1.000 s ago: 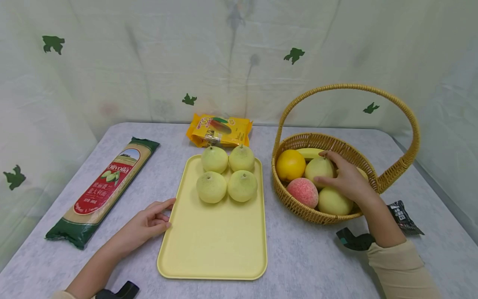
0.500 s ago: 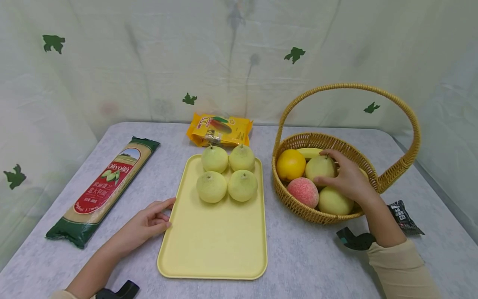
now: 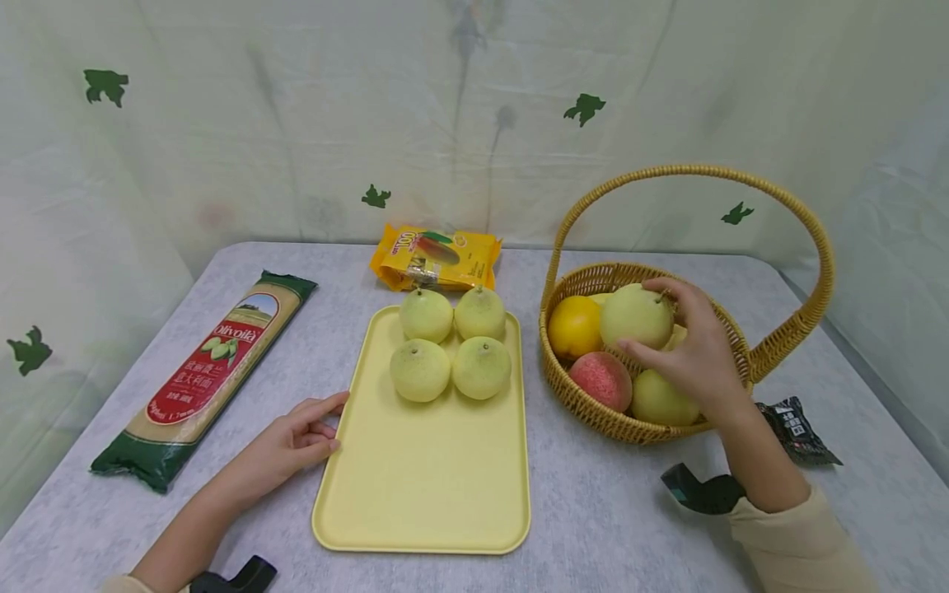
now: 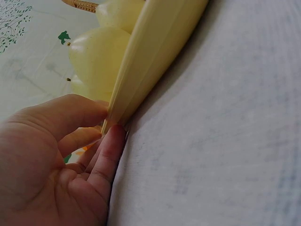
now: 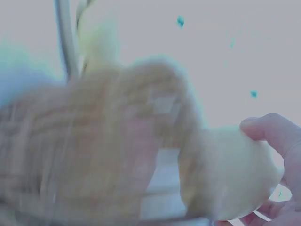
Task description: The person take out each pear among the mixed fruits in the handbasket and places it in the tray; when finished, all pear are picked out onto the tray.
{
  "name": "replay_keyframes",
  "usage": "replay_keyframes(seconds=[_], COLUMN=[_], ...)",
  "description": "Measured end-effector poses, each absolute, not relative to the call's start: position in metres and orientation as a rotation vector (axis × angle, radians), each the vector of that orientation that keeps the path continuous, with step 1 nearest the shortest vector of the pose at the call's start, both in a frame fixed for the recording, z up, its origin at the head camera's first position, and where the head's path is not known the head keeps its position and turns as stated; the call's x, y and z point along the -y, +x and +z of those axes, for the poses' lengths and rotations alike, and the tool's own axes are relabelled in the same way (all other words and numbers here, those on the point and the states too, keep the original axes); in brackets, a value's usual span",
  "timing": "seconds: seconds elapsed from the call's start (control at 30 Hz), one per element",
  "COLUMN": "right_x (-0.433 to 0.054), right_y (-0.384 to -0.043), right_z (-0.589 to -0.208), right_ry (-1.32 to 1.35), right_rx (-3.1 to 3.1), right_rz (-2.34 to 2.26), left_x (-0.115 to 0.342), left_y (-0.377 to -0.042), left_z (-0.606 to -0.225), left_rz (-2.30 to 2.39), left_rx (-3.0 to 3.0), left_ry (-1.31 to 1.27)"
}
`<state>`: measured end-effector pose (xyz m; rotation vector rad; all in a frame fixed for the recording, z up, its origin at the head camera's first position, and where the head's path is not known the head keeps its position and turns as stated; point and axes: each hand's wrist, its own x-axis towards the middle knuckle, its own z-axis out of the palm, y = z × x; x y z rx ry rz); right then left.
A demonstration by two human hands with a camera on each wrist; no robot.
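My right hand [image 3: 689, 350] grips a pale green pear [image 3: 636, 317] by its side, fingers behind and thumb in front. The pear is tilted with its stem to the right, above the other fruit in the wicker basket [image 3: 593, 418]. In the right wrist view, the pear [image 5: 240, 174] lies between thumb and fingers beside the blurred basket wall. My left hand [image 3: 285, 445] touches the left rim of the yellow tray [image 3: 423, 486] with its fingertips; in the left wrist view they meet the tray's edge [image 4: 141, 66]. Several similar pears [image 3: 482, 368] sit together on the tray's far half.
Inside the basket are an orange [image 3: 576, 328], a peach [image 3: 602, 380], another pear [image 3: 662, 398] and a partly hidden banana. A tall handle [image 3: 697, 171] arches over it. Around lie a pasta bag [image 3: 211, 371], a yellow snack pack [image 3: 437, 257] and a black packet [image 3: 799, 432].
The gripped pear has risen a little from among the basket's fruit and tipped, its stem now pointing right. My right wrist has shifted slightly. The left hand and tray have stayed put.
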<state>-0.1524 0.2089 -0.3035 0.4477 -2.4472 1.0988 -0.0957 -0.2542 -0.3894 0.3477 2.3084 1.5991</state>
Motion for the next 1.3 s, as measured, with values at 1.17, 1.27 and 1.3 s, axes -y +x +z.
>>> replay_keyframes(seconds=[1.17,1.27,1.3], right_x=[-0.045,-0.04,-0.038], right_y=[-0.108,-0.109,-0.11], right_z=[-0.366,-0.368,-0.368], right_ry=[1.291,1.323,1.326], right_rx=[2.637,2.611,2.607], right_rz=[1.489,1.485,1.483], left_x=[0.256,0.256,0.256], left_y=[-0.097,-0.097,-0.097], left_z=[-0.389,-0.39,-0.39], left_rz=[1.593,1.594,1.595], left_rx=[-2.309,-2.307,-2.306], left_ry=[0.373,0.374,0.375])
